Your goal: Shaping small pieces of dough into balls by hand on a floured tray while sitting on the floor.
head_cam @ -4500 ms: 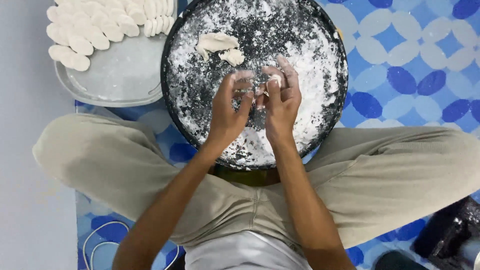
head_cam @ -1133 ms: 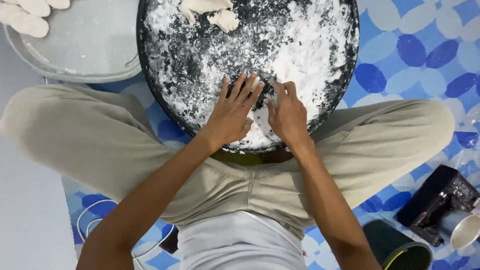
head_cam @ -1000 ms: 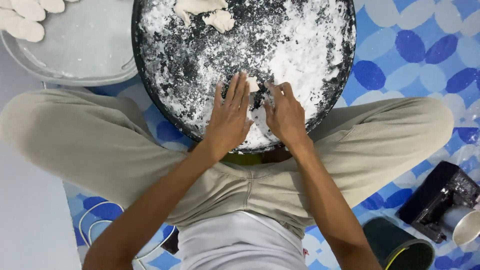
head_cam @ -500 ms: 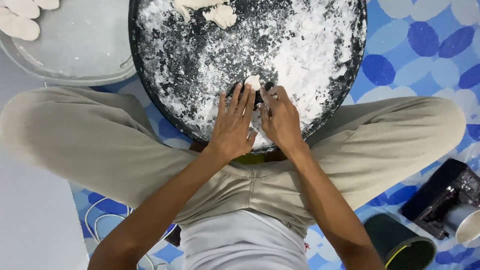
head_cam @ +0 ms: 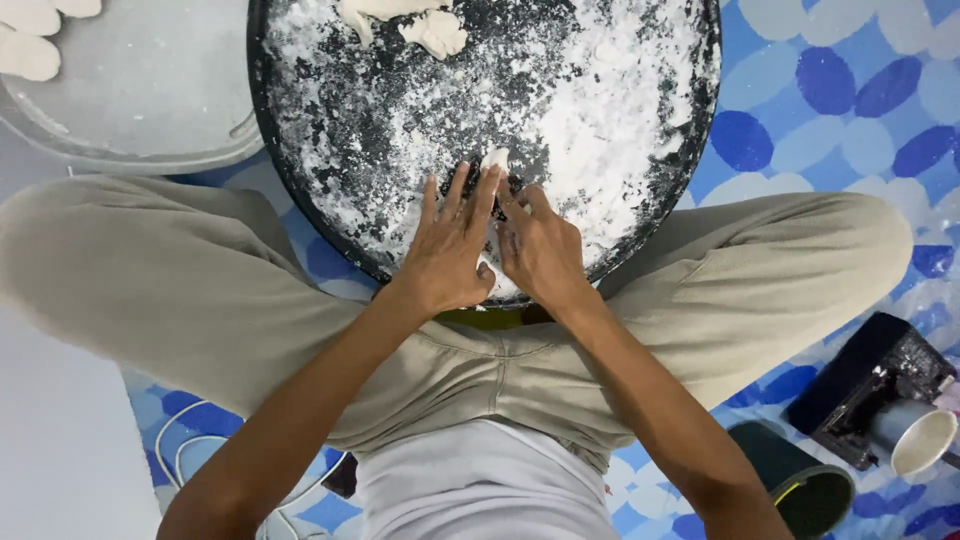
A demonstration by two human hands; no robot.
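Your round pan (head_cam: 300, 200) is black, mottled with white flour (head_cam: 620, 130), and the dough pieces (head_cam: 432, 30) on it are off-white. Your trousers (head_cam: 180, 290) are plain khaki, your shirt (head_cam: 480, 490) white. The floor mat (head_cam: 830, 90) beneath you shows dark and pale blue ovals. The tray (head_cam: 130, 110) is light grey.

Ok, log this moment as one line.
left hand: flat on dough piece | right hand: on dough | surface: floured black tray | finished pieces: grey tray
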